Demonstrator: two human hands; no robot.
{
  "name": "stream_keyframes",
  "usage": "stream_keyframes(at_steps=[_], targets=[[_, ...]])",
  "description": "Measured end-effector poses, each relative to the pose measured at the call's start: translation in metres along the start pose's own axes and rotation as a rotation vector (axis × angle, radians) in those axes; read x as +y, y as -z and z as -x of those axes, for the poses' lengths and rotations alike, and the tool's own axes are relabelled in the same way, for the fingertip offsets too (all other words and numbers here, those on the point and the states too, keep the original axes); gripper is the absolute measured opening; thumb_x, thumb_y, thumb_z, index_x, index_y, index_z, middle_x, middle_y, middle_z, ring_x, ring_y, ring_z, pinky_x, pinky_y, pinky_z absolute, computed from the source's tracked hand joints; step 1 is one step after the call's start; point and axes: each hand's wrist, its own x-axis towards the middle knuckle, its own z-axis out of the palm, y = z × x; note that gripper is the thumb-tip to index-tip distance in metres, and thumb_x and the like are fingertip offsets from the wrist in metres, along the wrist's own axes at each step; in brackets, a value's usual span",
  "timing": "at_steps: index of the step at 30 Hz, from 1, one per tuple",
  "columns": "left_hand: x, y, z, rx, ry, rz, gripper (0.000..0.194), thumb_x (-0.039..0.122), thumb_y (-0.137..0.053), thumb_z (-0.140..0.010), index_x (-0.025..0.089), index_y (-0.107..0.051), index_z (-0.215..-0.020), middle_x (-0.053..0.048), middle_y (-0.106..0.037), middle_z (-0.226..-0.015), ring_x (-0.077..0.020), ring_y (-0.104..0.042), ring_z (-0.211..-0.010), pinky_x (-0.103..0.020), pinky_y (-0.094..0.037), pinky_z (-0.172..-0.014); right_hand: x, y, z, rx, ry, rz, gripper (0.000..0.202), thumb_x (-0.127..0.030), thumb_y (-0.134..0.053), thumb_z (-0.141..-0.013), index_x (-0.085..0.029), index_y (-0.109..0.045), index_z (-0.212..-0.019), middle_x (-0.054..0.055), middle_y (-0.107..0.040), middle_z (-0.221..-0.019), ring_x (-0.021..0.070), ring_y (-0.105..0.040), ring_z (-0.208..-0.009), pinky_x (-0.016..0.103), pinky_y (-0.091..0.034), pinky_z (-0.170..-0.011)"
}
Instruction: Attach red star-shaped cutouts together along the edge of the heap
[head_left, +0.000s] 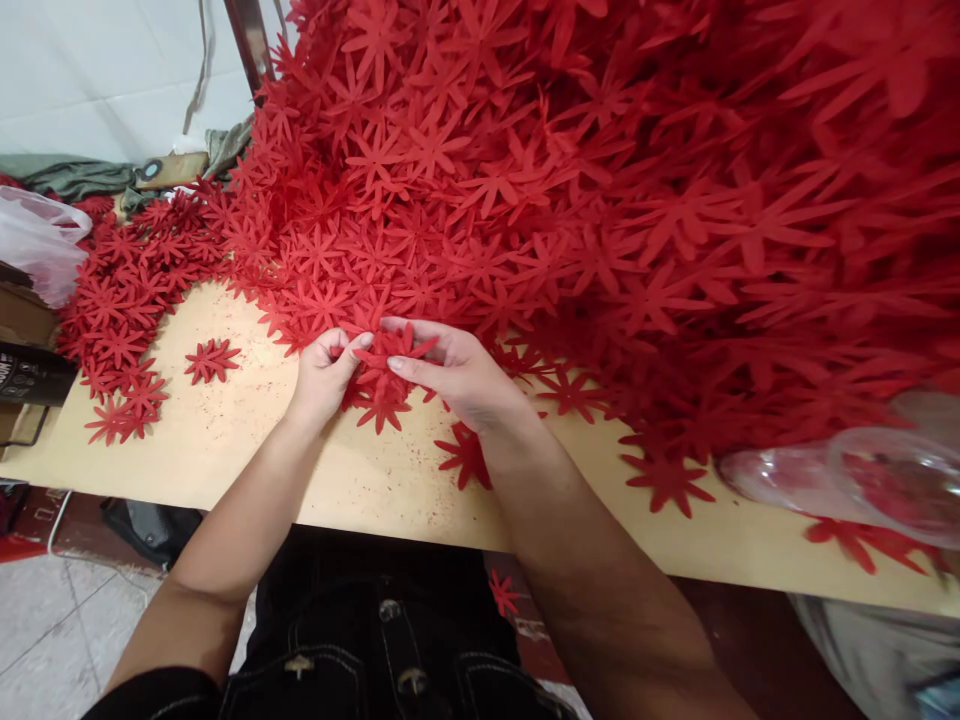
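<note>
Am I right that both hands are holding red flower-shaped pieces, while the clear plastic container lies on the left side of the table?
Not quite: the head view shows the clear plastic container on the table's right side. The left hand and right hand do hold red flower-shaped pieces.

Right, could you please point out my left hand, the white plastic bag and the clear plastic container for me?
Left hand (pixel 324 376): head view, back of the hand.
White plastic bag (pixel 39 238): head view, its crumpled side.
Clear plastic container (pixel 780 472): head view, its side wall.
</note>
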Motion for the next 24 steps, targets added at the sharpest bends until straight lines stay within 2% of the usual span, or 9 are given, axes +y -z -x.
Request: stream_keyframes(at_steps=[2, 5, 7, 11, 17, 22, 24], targets=[[0.000, 0.000, 0.000, -0.023, -0.013, -0.025, 0.055, 0.057, -0.075, -0.059, 0.017, -0.037, -0.053, 0.009, -0.036, -0.048, -0.0026, -0.028, -0.047, -0.019, -0.024, -0.047, 0.001, -0.004, 0.000, -0.004, 0.004, 0.022, 0.029, -0.035, -0.081, -0.059, -0.019, -0.070, -0.081, 0.001, -0.071, -0.077, 0.0147, -0.066, -0.077, 0.034, -0.053, -0.084], [0.002, 0.001, 0.000, -0.030, -0.025, -0.081, 0.056, 0.061, -0.071, -0.061, 0.017, -0.038, -0.051, 0.008, -0.035, -0.046, -0.0035, -0.030, -0.046, -0.021, -0.025, -0.046, 0.004, -0.005, 0.000, 0.097, 0.017, -0.004, 0.021, -0.033, -0.081, -0.058, -0.019, -0.068, -0.067, -0.002, -0.067, -0.067, 0.0128, -0.063, -0.068, 0.032, -0.052, -0.078], [0.003, 0.001, 0.000, -0.027, -0.005, -0.093, 0.055, 0.066, -0.066, -0.062, 0.018, -0.042, -0.052, 0.007, -0.039, -0.046, -0.0045, -0.035, -0.045, -0.021, -0.029, -0.046, 0.006, -0.003, -0.001, 0.166, 0.028, -0.038, 0.019, -0.032, -0.080, -0.058, -0.020, -0.067, -0.064, -0.004, -0.064, -0.062, 0.0110, -0.059, -0.061, 0.031, -0.052, -0.071], [0.004, 0.000, -0.002, -0.020, -0.003, -0.073, 0.054, 0.069, -0.065, -0.060, 0.018, -0.048, -0.055, 0.006, -0.047, -0.047, -0.0053, -0.041, -0.044, -0.021, -0.035, -0.047, 0.010, 0.002, -0.003, 0.197, 0.074, -0.121, 0.020, -0.032, -0.081, -0.056, -0.022, -0.069, -0.069, -0.005, -0.066, -0.065, 0.0094, -0.057, -0.060, 0.028, -0.050, -0.067], [0.002, 0.002, -0.006, 0.114, -0.064, -0.112, 0.044, 0.056, -0.063, -0.075, 0.018, -0.050, -0.058, 0.005, -0.050, -0.050, -0.0054, -0.044, -0.047, -0.020, -0.039, -0.051, 0.009, 0.005, -0.003, 0.189, 0.093, -0.169, 0.024, -0.033, -0.083, -0.054, -0.023, -0.070, -0.070, -0.004, -0.068, -0.071, 0.0092, -0.060, -0.066, 0.027, -0.051, -0.072], [0.003, 0.008, -0.011, 0.269, -0.058, -0.040, 0.039, 0.052, -0.059, -0.080, 0.019, -0.046, -0.062, 0.005, -0.050, -0.051, -0.0052, -0.041, -0.042, -0.020, -0.035, -0.044, 0.001, 0.010, 0.002, 0.177, 0.126, -0.190, 0.026, -0.036, -0.083, -0.055, -0.024, -0.068, -0.073, -0.005, -0.068, -0.071, 0.0092, -0.060, -0.063, 0.027, -0.053, -0.071], [0.001, 0.012, -0.015, 0.320, -0.101, -0.055, 0.034, 0.051, -0.060, -0.080, 0.020, -0.051, -0.070, 0.004, -0.054, -0.058, -0.0060, -0.046, -0.047, -0.019, -0.038, -0.046, -0.002, 0.011, 0.004, 0.179, 0.139, -0.168, 0.026, -0.036, -0.083, -0.057, -0.025, -0.067, -0.074, -0.005, -0.067, -0.070, 0.0094, -0.059, -0.062, 0.027, -0.053, -0.069]])
